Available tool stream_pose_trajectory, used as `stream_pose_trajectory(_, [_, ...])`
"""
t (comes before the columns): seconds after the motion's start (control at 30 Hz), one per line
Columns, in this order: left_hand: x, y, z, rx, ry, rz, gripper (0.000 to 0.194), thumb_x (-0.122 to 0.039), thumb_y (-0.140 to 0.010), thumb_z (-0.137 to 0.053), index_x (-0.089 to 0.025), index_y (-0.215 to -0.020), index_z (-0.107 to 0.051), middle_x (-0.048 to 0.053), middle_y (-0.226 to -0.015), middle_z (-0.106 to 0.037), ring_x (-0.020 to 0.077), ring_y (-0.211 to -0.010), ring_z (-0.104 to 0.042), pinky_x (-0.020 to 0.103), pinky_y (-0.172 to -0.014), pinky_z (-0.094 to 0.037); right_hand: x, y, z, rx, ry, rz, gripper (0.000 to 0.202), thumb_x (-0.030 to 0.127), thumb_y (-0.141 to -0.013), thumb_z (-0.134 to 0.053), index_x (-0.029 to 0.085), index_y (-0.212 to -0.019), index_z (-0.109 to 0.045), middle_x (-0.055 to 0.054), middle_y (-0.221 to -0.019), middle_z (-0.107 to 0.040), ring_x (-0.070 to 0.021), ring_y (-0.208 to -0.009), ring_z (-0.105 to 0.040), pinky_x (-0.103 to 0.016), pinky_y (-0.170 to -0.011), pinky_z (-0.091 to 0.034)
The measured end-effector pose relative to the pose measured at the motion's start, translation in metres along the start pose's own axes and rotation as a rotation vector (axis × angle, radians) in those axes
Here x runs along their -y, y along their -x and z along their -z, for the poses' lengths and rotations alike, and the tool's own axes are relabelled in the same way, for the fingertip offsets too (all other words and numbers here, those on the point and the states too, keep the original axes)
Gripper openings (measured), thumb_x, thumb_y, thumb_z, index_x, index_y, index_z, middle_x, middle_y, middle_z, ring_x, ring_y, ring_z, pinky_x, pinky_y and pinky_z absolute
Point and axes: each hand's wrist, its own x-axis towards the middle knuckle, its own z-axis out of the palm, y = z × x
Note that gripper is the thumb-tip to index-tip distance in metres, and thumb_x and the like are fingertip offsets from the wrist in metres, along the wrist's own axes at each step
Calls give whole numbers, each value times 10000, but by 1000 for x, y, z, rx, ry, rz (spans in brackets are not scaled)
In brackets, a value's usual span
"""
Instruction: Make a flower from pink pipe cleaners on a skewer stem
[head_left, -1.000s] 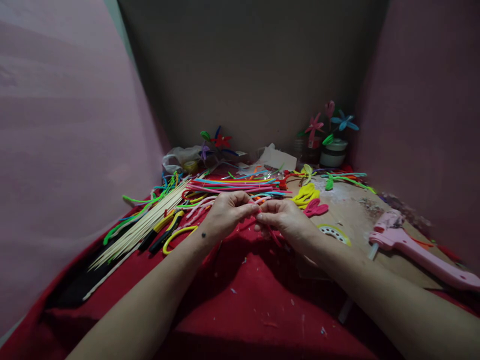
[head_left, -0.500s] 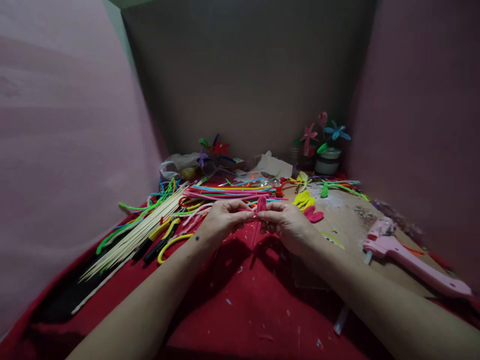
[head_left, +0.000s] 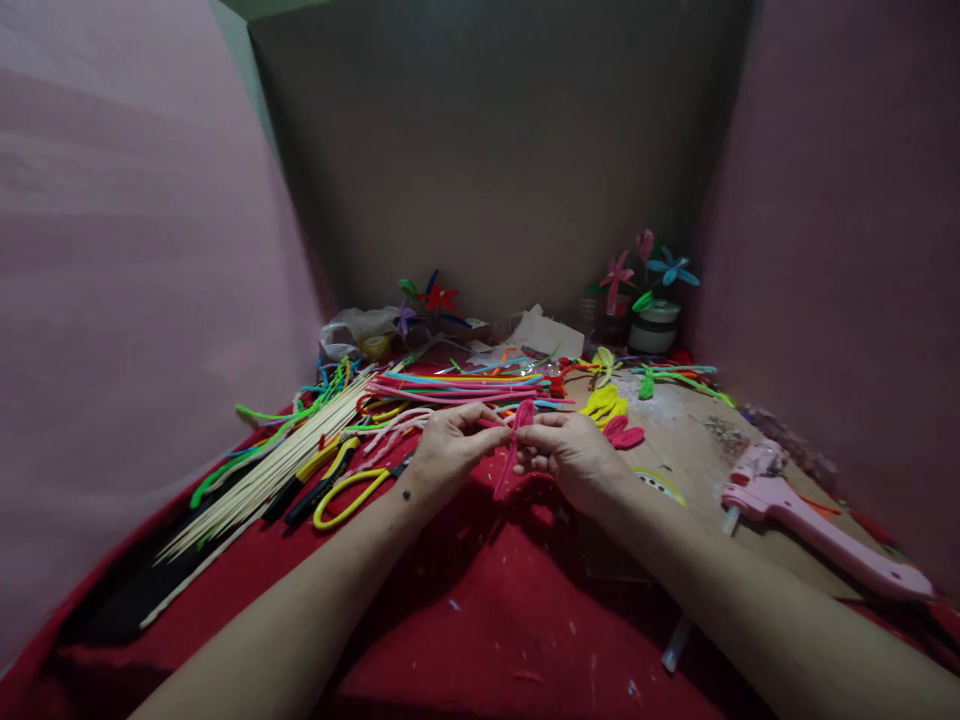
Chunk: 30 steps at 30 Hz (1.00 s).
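Above the red cloth, a dark pink pipe cleaner (head_left: 506, 474), looped at its top like a petal, is held between my two hands. My left hand (head_left: 457, 447) pinches it from the left, thumb against forefinger. From the other side my right hand (head_left: 568, 452) grips it just below the loop, fingers curled. Its loose ends hang down under the fingertips. Close to my right hand lie finished-looking pink petals (head_left: 624, 432) and yellow petals (head_left: 604, 405). Yellow-handled scissors (head_left: 349, 498) rest beside my left wrist, partly covered by it.
Wooden sticks (head_left: 277, 468) and pliers (head_left: 324, 480) lie left. Coloured pipe cleaners (head_left: 465, 388) are bundled behind my hands. A pink glue gun (head_left: 817, 520) lies right on a brown board (head_left: 686, 475). Pipe-cleaner flowers stand by a jar (head_left: 654, 328) at the back.
The pink pipe cleaner's hanging ends have swung slightly left. My left hand has shifted a little right, showing more of the scissors. My grip stays on it.
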Motion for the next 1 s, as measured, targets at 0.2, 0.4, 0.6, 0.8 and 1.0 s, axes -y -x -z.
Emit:
stream_pose_trajectory(0.2, [-1, 0, -1, -5, -89, -28, 149, -271, -666, -643, -124, -647, -624, -23, -542, -553, 74, -498, -432, 199, -492, -334, 1, 1, -1, -18, 72, -3, 112, 183, -533, -664, 132, -505, -569, 41, -431, -479, -59, -367, -404, -215, -377, -389])
stream_pose_trajectory(0.4, [4, 3, -1, -33, -342, -217, 123, -249, -733, -573, -148, -676, -614, -1, -605, -586, 102, -544, -484, 220, -546, -375, -1, 2, -3, -47, 55, -25, 107, 174, -537, -637, 137, -495, -545, 30, -450, -500, -67, -359, -407, -232, -369, -404])
stream_pose_trajectory(0.6, [11, 5, 0, 96, -607, -579, 184, -216, -805, -464, -165, -751, -633, 83, -801, -616, 167, -785, -530, 290, -740, -392, -5, 1, -1, -29, 10, -26, 136, 148, -539, -645, 138, -477, -525, 46, -409, -444, -60, -356, -375, -228, -370, -382])
stream_pose_trajectory(0.8, [10, -4, 5, 115, 75, 35, 158, -272, -753, -565, -129, -799, -613, 32, -705, -611, 111, -625, -544, 232, -592, -412, -3, 1, -1, -30, -51, 11, 121, 179, -543, -670, 116, -534, -567, 3, -507, -546, -67, -413, -440, -214, -393, -380])
stream_pose_trajectory(1.0, [21, -8, 7, 424, 543, 415, 210, -285, -712, -611, -85, -773, -603, 64, -652, -601, 125, -516, -548, 243, -459, -419, -3, 2, 1, 30, 51, 37, 78, 178, -585, -617, 131, -555, -563, 7, -493, -541, -68, -396, -434, -208, -374, -310])
